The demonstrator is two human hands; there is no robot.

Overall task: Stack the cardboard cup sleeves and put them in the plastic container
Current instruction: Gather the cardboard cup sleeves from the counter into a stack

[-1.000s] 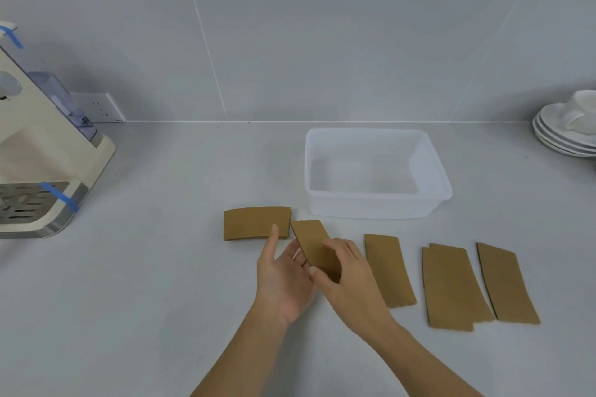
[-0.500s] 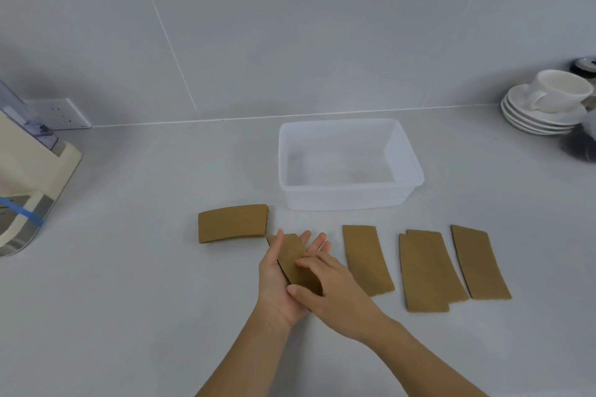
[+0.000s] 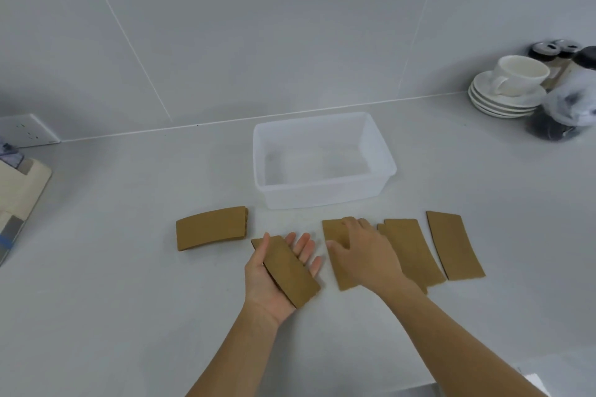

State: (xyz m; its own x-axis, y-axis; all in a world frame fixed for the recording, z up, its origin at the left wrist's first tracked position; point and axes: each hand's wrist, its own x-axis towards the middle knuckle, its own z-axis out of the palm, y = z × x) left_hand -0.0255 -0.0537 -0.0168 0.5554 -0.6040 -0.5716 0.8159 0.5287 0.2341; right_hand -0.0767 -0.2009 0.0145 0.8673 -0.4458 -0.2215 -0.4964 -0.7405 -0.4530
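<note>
Flat brown cardboard cup sleeves lie in a row on the grey counter in front of an empty clear plastic container [image 3: 322, 200]. My left hand [image 3: 274, 280], palm up, holds one sleeve [image 3: 287, 271] across its palm, thumb on the sleeve's left edge. My right hand [image 3: 364, 255] lies flat on the neighbouring sleeve [image 3: 342, 271], fingers spread over its top end. To the right lie two overlapping sleeves [image 3: 409, 251] and a single sleeve [image 3: 454, 245]. At the left lies another sleeve [image 3: 211, 227], turned sideways.
A stack of white saucers with a cup [image 3: 506, 90] stands at the back right, with dark-lidded jars [image 3: 561, 106] beside it. A cream coffee machine [image 3: 16, 196] sits at the left edge. A wall socket [image 3: 27, 130] is behind it.
My right hand left the sleeve in my left palm and moved right onto the neighbouring sleeve. The view has swung to the right.
</note>
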